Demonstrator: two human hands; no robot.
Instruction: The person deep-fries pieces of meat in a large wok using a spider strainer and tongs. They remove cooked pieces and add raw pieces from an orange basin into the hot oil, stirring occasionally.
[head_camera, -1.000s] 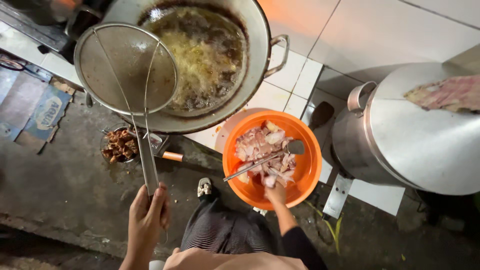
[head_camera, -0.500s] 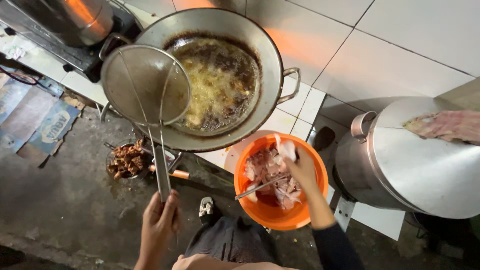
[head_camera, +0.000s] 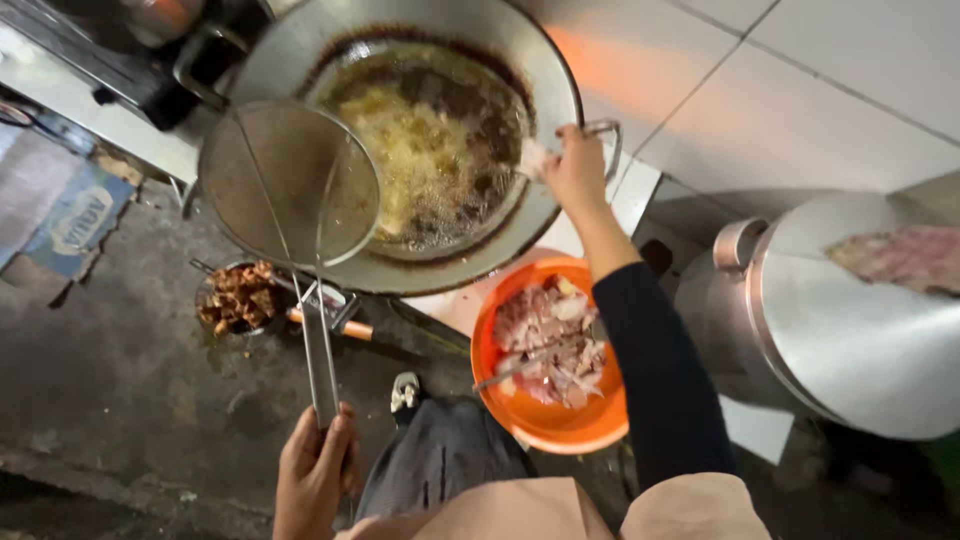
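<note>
Gripped in the left hand (head_camera: 312, 480) is the long wire handle of a round mesh skimmer (head_camera: 289, 182); the fingers are closed around the handle's end, and the mesh bowl hangs over the near rim of the wok (head_camera: 300, 40), empty as far as can be seen. Right hand (head_camera: 575, 165) is pinched on a pale piece of raw meat (head_camera: 532, 157), held above the bubbling oil (head_camera: 425, 150) at the wok's right side.

Head view, progress: some food is already frying in the oil. An orange bowl (head_camera: 560, 425) below the wok holds plenty of raw meat with a utensil lying in it, so much is left. A small dish of browned pieces (head_camera: 238, 297) sits on the floor, evidently finished.
</note>
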